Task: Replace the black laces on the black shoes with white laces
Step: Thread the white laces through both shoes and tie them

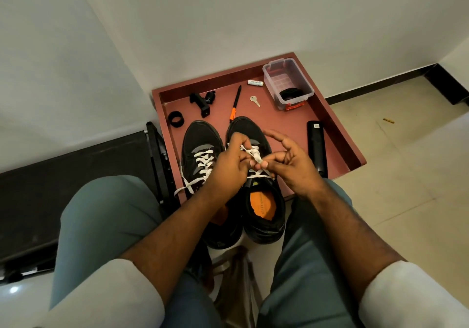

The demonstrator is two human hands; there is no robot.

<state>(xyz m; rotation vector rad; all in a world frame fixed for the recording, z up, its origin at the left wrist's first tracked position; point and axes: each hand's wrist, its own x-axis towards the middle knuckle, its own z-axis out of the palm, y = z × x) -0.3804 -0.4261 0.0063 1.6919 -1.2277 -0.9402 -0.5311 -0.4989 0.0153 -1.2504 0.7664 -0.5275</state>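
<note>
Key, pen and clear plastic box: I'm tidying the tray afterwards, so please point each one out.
key (254, 100): head view, on its shaft.
pen (236, 101): head view, on its black barrel.
clear plastic box (297, 74): head view, on its right wall.

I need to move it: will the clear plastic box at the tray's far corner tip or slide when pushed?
The clear plastic box looks low and wide, so probably slides rather than tips. Nearly empty, likely light. The red tray wall beside it may block it.
</note>
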